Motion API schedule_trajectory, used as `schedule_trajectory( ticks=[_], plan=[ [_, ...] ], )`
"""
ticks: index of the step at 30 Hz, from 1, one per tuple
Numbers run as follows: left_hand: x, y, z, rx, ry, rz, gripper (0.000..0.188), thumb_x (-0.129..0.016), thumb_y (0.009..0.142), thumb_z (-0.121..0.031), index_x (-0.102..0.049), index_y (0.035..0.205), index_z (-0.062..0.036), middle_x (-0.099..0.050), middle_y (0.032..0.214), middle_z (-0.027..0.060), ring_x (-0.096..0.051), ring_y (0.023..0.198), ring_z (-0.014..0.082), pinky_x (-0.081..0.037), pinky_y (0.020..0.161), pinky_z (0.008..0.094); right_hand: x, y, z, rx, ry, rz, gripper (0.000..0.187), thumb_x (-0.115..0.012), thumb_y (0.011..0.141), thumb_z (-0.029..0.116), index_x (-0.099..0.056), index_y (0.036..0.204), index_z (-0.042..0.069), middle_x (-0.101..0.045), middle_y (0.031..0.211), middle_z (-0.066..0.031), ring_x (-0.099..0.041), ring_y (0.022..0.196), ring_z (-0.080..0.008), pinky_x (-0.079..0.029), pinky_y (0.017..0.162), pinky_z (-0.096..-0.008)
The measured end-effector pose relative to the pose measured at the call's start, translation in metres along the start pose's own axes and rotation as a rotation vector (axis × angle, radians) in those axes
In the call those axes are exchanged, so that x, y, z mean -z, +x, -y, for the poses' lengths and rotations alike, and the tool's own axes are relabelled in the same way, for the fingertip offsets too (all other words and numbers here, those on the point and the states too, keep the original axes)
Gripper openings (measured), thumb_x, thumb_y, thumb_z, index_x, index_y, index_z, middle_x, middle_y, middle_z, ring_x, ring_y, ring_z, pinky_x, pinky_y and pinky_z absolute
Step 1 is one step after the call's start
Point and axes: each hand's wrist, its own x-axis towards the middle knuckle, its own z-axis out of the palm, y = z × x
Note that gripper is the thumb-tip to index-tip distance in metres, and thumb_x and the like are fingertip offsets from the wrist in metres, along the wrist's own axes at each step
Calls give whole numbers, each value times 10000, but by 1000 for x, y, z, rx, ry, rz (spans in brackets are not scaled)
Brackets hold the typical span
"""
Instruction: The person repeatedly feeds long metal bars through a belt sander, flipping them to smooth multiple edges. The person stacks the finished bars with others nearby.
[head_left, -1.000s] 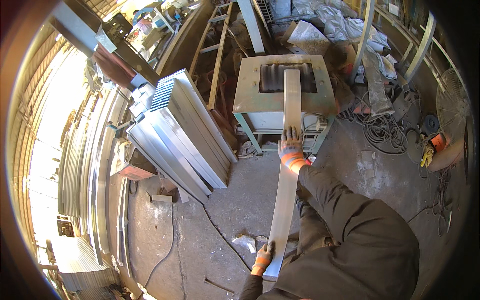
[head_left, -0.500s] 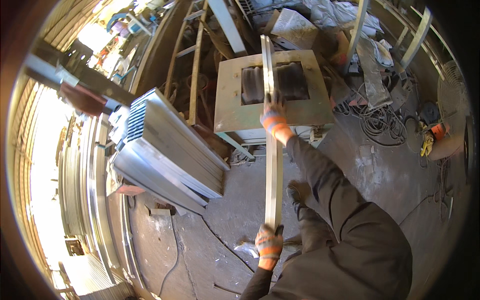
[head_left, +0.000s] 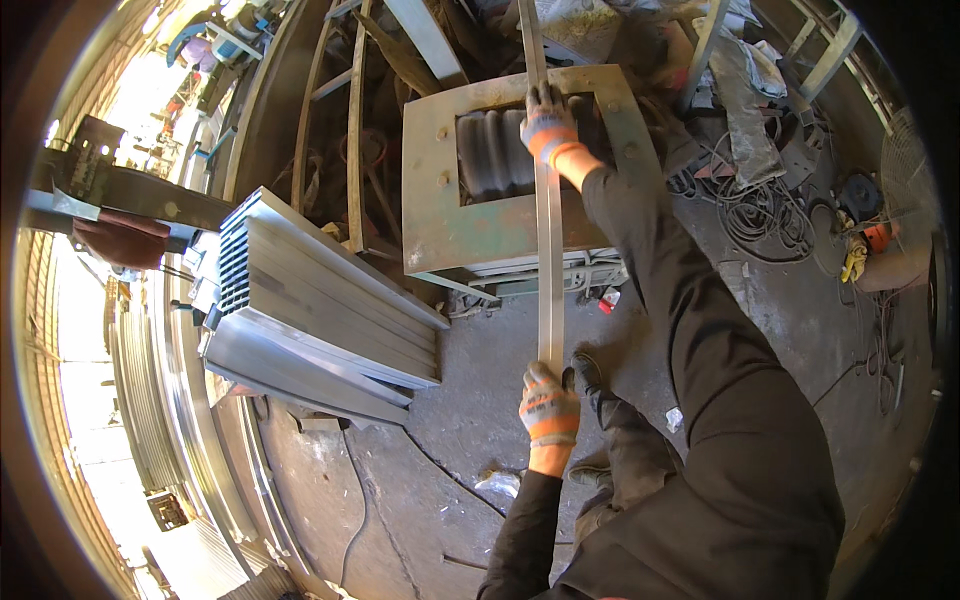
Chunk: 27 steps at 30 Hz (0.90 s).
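A long pale metal bar [head_left: 551,270] runs away from me across a worn metal box machine [head_left: 440,240]. Dark ribbed rollers [head_left: 490,155] show in the square opening of its top. My left hand [head_left: 549,408], in a grey and orange glove, is closed around the bar's near end. Farther along, my right hand [head_left: 550,125], gloved alike, lies on the bar over the opening. Its fingers stretch forward along the metal, and its palm hides part of the bar. The bar's far end runs out of the top of the picture.
Left of the machine leans a stack of silver metal profiles [head_left: 330,300]. Coiled cables [head_left: 765,225] lie on the floor at right, near a round fan [head_left: 908,170]. A thin cable [head_left: 455,475] crosses the floor near my feet. Ladder-like rails [head_left: 357,130] stand behind the stack.
My left hand has moved forward, away from me, pushing the bar farther over the machine. My right hand stays over the opening. The view has shifted slightly.
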Motion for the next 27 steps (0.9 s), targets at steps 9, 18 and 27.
schedule_trajectory(
  ticks=[9,18,27],
  plan=[
    [33,-201,72,28,46,11,530,-825,1034,-471,-586,1238,-45,-746,1070,202,-795,898,439,-646,718,533,100,-200,47,-43,249,186,813,-646,1055,328,-404,1761,8,-296,1877,-261,-471,1611,-523,-480,1287,-522],
    [51,-422,165,110,-23,85,571,-868,996,-510,-582,1243,-82,-791,1076,216,-789,911,505,-619,756,603,173,-422,100,50,161,255,828,-659,1012,226,-386,1742,-56,-256,1856,-336,-400,1627,-548,-388,1352,-555],
    [81,-506,278,232,-486,389,898,-973,933,-475,-575,1567,21,-728,1386,256,-705,1324,404,-560,1152,471,184,-524,109,-97,893,47,901,-712,1028,193,-310,1822,47,-286,1864,-313,-364,1685,-505,-368,1378,-463]
  ],
)
